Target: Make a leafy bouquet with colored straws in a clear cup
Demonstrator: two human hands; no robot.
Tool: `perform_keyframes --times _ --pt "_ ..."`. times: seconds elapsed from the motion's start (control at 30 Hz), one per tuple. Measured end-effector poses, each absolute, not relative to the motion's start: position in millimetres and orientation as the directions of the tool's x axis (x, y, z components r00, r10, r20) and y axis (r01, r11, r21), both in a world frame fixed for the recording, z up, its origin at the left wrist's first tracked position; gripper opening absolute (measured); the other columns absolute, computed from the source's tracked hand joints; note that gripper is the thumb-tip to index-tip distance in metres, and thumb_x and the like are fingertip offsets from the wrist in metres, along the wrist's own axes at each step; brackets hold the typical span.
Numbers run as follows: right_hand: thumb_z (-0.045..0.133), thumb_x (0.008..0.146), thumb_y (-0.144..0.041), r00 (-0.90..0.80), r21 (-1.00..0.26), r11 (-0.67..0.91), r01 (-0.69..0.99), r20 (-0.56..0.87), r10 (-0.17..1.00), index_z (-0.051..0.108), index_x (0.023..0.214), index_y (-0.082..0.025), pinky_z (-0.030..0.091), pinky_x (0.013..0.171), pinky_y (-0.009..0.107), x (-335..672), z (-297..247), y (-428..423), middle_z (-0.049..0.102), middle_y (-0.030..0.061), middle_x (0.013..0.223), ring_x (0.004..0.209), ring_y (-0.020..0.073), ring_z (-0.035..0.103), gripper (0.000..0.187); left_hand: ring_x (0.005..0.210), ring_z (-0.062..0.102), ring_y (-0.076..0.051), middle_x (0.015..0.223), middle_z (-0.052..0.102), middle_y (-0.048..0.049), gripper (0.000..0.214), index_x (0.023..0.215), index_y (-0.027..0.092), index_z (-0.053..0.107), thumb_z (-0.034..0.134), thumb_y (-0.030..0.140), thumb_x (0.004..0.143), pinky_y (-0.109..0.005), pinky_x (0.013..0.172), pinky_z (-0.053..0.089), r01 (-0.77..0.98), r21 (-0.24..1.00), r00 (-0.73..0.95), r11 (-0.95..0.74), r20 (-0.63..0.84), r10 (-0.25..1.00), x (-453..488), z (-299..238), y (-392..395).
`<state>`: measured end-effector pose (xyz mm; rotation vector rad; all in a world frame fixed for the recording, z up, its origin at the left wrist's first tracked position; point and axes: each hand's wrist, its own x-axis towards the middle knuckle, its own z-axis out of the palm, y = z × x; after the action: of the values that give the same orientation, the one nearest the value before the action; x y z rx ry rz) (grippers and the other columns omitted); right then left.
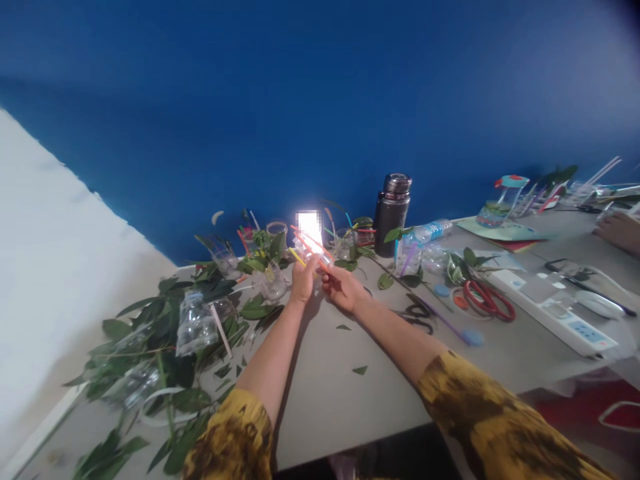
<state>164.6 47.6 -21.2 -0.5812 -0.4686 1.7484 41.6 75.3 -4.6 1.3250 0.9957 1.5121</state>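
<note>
Both hands are close together over the table, in front of a bright glare at the wall. My left hand [303, 283] is closed, with a yellow straw [297, 257] rising from its fingertips. Beside it, my right hand [342, 287] is pinched around the lower end of an orange-red straw [320, 249], which slants up to the left across the glare. The glare hides the straws' far ends and whatever is directly behind them. Just left of my hands stands a clear plastic cup [273, 285] among leaves.
Leafy cuttings and a clear plastic bottle piece [195, 327] crowd the left. A dark thermos [393, 217] stands by the blue wall. Black scissors [417, 315], red-handled scissors [487, 300] and a power strip [555, 313] lie right. Another person's hand [620, 230] is at the far right.
</note>
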Motion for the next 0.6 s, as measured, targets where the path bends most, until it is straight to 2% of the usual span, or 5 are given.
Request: perform_keyframes --times 0.17,0.33,0.47,0.6 --pt "0.095 0.073 -0.023 -0.080 -0.711 -0.110 -0.695 -0.076 0.994 0.074 0.075 -0.015 0.054 0.055 0.018 162.3 -32.9 53.2 0.068 0.0012 0.066 0.058 0.0094 0.059 0.023 0.080 0.063 -0.020 0.087 0.070 -0.0036 0.044 0.096 0.016 0.068 0.073 0.058 0.083 -0.034 0.084 0.050 -0.046 0.946 -0.082 -0.320 0.316 0.945 42.6 3.9 69.4" --pt "0.097 0.068 -0.022 -0.011 -0.719 -0.080 -0.690 -0.100 0.995 0.074 0.073 -0.014 0.055 0.054 0.019 159.9 -34.6 55.5 0.071 0.0025 0.067 0.056 0.0095 0.060 0.025 0.083 0.063 -0.021 0.086 0.071 -0.0044 0.045 0.096 0.017 0.069 0.070 0.061 0.087 -0.034 0.084 0.051 0.003 0.943 -0.071 -0.333 0.333 0.940 46.1 8.8 63.2" --pt "0.093 0.072 -0.020 -0.020 -0.689 -0.112 -0.716 -0.140 0.990 0.072 0.074 -0.017 0.057 0.054 0.019 159.2 -27.8 50.9 0.073 0.0007 0.068 0.056 0.0097 0.061 0.022 0.082 0.062 -0.021 0.085 0.071 -0.0036 0.046 0.094 0.018 0.069 0.071 0.063 0.087 -0.035 0.086 0.051 0.011 0.942 -0.052 -0.337 0.337 0.940 44.2 5.8 66.7" --pt "0.087 0.081 -0.022 -0.079 -0.638 -0.186 -0.748 -0.193 0.978 0.070 0.078 -0.016 0.059 0.054 0.020 164.6 -18.4 48.0 0.076 0.0054 0.074 0.059 0.0115 0.066 0.018 0.087 0.064 -0.022 0.091 0.072 -0.0038 0.042 0.098 0.019 0.071 0.075 0.059 0.085 -0.035 0.090 0.050 0.004 0.930 -0.085 -0.367 0.366 0.927 39.4 1.8 73.4"
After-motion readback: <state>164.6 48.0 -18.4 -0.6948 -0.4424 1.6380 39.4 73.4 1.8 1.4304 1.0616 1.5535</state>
